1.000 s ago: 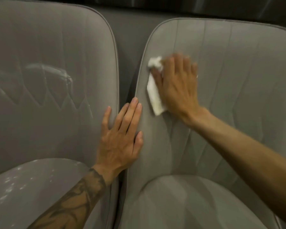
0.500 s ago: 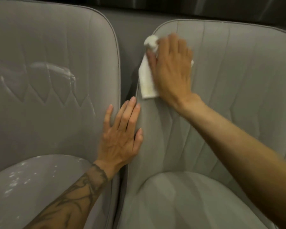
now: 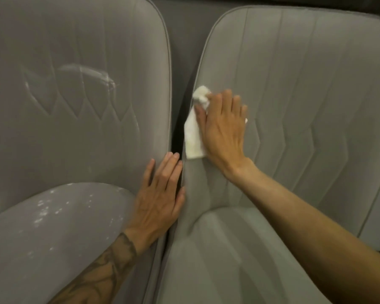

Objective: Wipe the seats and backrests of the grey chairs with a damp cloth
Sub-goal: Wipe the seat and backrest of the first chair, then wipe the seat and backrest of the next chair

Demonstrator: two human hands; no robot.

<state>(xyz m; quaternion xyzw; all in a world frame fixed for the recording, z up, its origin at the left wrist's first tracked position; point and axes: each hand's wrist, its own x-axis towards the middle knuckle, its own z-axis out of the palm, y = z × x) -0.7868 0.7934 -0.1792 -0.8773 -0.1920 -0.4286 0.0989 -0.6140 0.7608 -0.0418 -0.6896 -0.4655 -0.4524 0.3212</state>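
Two grey upholstered chairs stand side by side. The left chair (image 3: 75, 128) carries white smears on its backrest and white specks on its seat. My right hand (image 3: 223, 130) presses a white cloth (image 3: 192, 137) flat against the left edge of the right chair's backrest (image 3: 305, 106); the cloth sticks out past my thumb and fingertips. My left hand (image 3: 160, 200) rests flat, fingers spread, on the right edge of the left chair's backrest, beside the narrow gap between the chairs. It holds nothing.
A dark narrow gap (image 3: 178, 132) runs between the two chairs. The right chair's seat (image 3: 217, 260) lies below my right forearm. A dark grey surface (image 3: 184, 23) shows behind the backrests.
My right hand and the cloth went up the backrest's left edge, then came back down to mid-height. My left hand has stayed on the left chair's edge.
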